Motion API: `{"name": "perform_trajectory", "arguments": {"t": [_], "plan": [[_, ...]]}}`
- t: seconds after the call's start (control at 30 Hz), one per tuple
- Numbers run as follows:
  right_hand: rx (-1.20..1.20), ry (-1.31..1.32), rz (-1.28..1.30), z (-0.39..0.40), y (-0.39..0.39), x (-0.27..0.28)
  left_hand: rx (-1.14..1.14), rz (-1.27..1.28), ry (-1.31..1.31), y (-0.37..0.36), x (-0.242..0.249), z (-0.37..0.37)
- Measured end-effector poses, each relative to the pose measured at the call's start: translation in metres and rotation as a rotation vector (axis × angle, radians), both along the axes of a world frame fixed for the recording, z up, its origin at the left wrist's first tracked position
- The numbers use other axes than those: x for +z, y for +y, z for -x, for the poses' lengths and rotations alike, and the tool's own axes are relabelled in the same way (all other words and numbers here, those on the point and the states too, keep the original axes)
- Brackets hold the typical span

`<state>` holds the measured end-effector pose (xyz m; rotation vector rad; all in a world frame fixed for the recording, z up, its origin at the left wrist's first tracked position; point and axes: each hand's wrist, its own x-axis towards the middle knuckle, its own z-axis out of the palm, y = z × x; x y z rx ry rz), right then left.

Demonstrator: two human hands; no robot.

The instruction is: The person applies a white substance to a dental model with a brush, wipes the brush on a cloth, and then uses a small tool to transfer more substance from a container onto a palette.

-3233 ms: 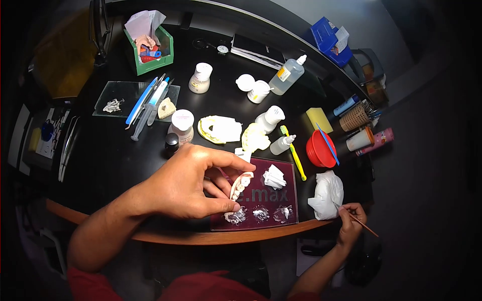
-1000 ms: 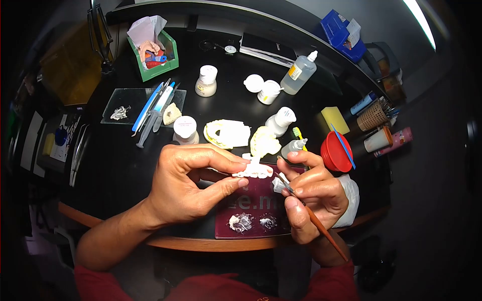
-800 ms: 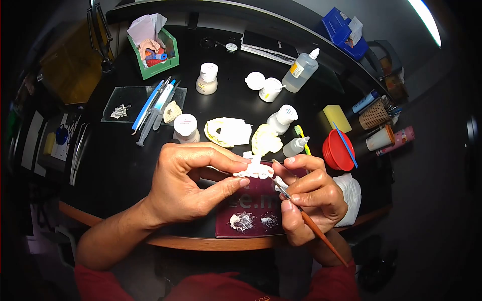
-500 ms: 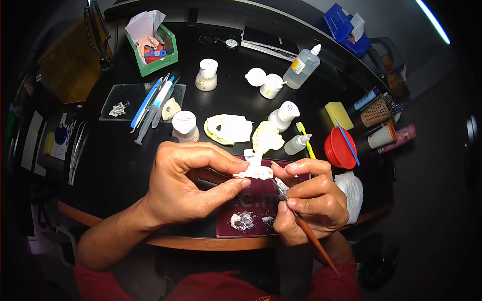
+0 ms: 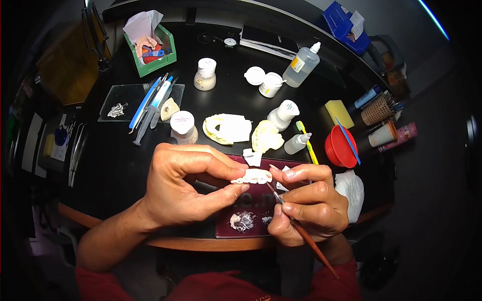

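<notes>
Between the thumb and fingertips of my left hand [image 5: 193, 180] is a white dental bridge [image 5: 255, 176], a curved row of teeth held up over the dark red mat [image 5: 256, 220]. My right hand [image 5: 314, 200] pinches a fine brush [image 5: 304, 233] with a reddish wooden handle, its tip right at the right end of the bridge. A right fingertip also sits close by that end. Below, two patches of whitish paste [image 5: 243, 221] lie on the mat. Just beyond the bridge are a folded white paper piece [image 5: 252, 157] and a pale yellow dental cast [image 5: 267, 136].
Another cast [image 5: 227, 129] lies beyond my left hand, near powder jars [image 5: 184, 128]. A glass slab [image 5: 113, 108] with tools is at left. A dropper bottle [image 5: 298, 144], toothbrush [image 5: 307, 143], red bowl [image 5: 341, 147] and crumpled tissue [image 5: 349, 195] stand at right.
The bridge has tilted in my left fingers, so more of its row of teeth faces me. The brush tip has shifted slightly down and left along its right end.
</notes>
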<state>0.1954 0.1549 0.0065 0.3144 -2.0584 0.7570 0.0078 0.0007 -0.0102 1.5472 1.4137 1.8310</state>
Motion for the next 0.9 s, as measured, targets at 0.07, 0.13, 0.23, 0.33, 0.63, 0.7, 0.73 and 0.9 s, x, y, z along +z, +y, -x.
{"name": "perform_trajectory", "arguments": {"t": [0.07,0.13,0.23,0.33,0.63,0.7,0.73,0.9], "plan": [[0.000,0.001,0.006,0.0006,-0.0004,0.0000,0.007,-0.045,0.016,0.0025,-0.0055,0.0009],[-0.006,-0.005,0.005,0.0003,-0.0011,0.0005,0.004,-0.036,-0.012,0.0019,-0.0054,-0.0002],[-0.011,-0.006,0.004,0.0004,-0.0014,0.0004,0.003,-0.030,-0.020,0.0017,-0.0051,-0.0003],[-0.003,-0.008,0.002,0.0010,-0.0006,0.0009,0.004,-0.030,-0.020,0.0020,-0.0052,-0.0003],[-0.002,-0.007,0.011,0.0015,-0.0011,0.0002,0.005,-0.022,-0.006,0.0012,-0.0042,0.0003],[-0.005,-0.009,0.008,0.0012,-0.0010,0.0007,0.002,-0.007,-0.014,0.0006,-0.0023,0.0000],[-0.008,-0.012,0.008,0.0009,-0.0014,0.0015,0.002,0.007,-0.023,-0.0002,0.0000,-0.0007],[0.004,-0.015,0.013,0.0008,-0.0001,0.0004,0.010,0.030,-0.023,-0.0012,0.0015,-0.0014]]}}
